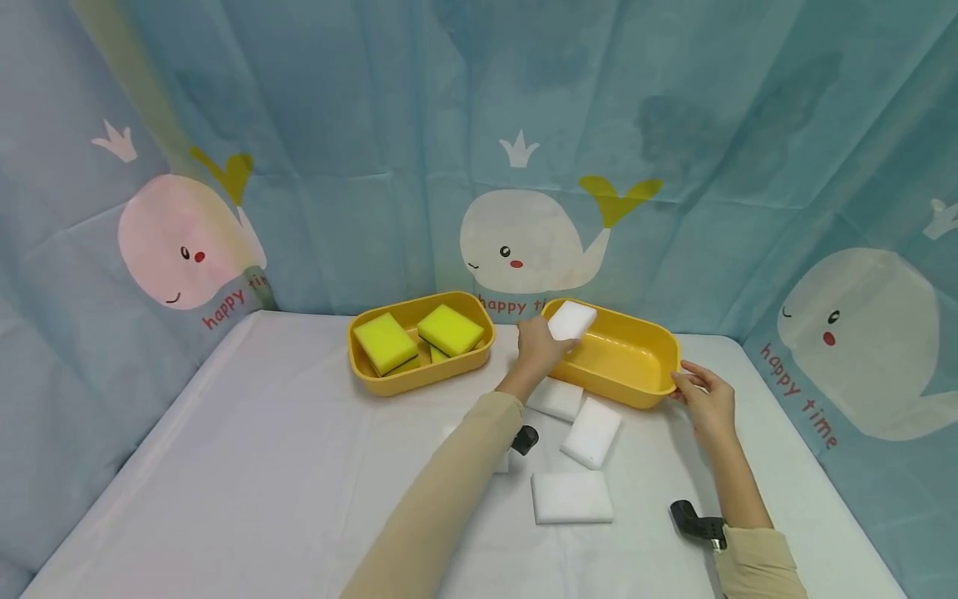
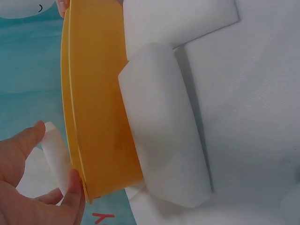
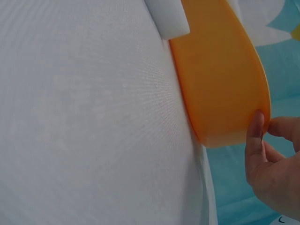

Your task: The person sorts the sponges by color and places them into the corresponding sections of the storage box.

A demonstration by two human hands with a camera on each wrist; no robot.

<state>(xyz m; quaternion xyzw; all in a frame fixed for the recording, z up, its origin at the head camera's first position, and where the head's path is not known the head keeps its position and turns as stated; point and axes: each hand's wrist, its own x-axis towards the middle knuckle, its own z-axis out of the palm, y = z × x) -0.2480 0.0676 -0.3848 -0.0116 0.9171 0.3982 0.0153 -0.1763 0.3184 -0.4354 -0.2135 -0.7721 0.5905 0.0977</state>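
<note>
On the white table [image 1: 262, 474], nearest, a white rectangular foam block [image 1: 572, 497] lies flat. Farther left, another white block [image 1: 501, 463] is mostly hidden by the beige left sleeve [image 1: 441, 499]. Beyond these, two more white foam blocks [image 1: 592, 433] [image 1: 555, 398] lie just beside the near wall of the right-hand tray, probably placed there for easy reach.

The right hand [image 1: 705, 402] pinches the right end of that yellow, rounded rectangular plastic tray [image 1: 621, 353], fingers on both sides of the rim, apparently to steady it. Farther left, the left hand [image 1: 540, 343] pinches a white foam block [image 1: 572, 319] between thumb and fingers, at the tray's left end; gripping it by its edges seems to suit so soft a block.

Left of it, a matching yellow plastic tray [image 1: 419, 382] holds yellow sponges [image 1: 451, 329] with dark undersides, apparently keeping them apart from the white ones.

Farthest, the blue whale-print cloth [image 1: 337, 233] reads "happy time" in red, repeated and partly covered in the middle. No brand or label is legible on trays, sponges or blocks.
</note>
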